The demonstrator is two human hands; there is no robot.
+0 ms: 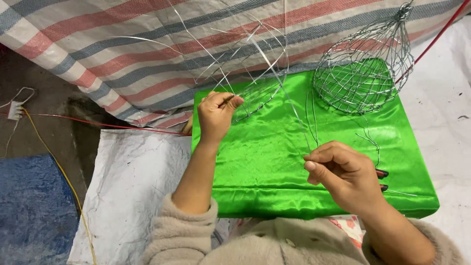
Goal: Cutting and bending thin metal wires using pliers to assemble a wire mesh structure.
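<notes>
Left hand grips wire frame (thin strands barely visible).

A low block covered in shiny green satin cloth carries the work, resting on white woven sheeting spread over the ground. On the cloth, beyond the right hand's fingers, stands a finished wire basket, tilted, while a half-formed frame of thin wire rests on the cloth's far edge just past the left hand's fingers. Two small red-tipped handles lie on the cloth just beside the right fingers, partly hidden behind that hand.
</notes>
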